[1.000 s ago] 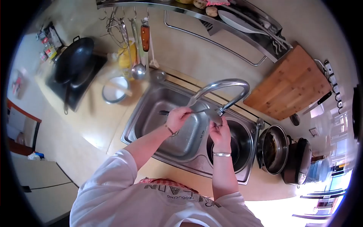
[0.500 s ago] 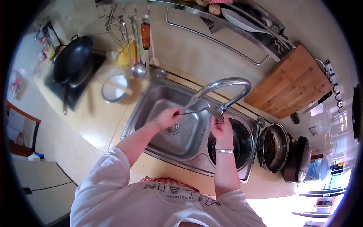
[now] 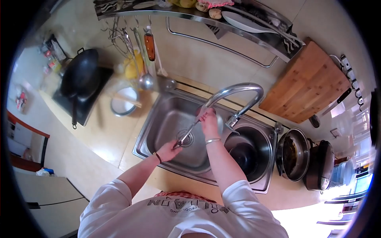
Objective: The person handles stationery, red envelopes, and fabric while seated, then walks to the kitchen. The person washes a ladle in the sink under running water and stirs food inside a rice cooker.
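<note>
Over the left basin of the steel sink (image 3: 158, 162), my left hand (image 3: 168, 150) is closed round the dark handle end of a long-handled metal spatula (image 3: 190, 131). The spatula slants up and away to my right hand (image 3: 209, 119), whose fingers are closed at its far end, below the spout of the curved faucet (image 3: 238, 86). My right hand mostly hides the spatula's head. Beneath the spatula is the basin's round drain (image 3: 185, 139). Whether water is running is hard to make out.
A dark pot (image 3: 243, 155) sits in the right basin. Left are a wok (image 3: 81, 73) on a cooktop and a white bowl (image 3: 126, 104) with chopsticks across it. A cutting board (image 3: 305, 85), a steel pan (image 3: 294, 154) and a lidded pot (image 3: 320, 164) stand right. Utensils hang behind.
Both hands have moved with the spatula: my right hand left, from beside the faucet base to beneath the spout, and my left hand down towards me. The spatula now slants steeply instead of lying nearly level.
</note>
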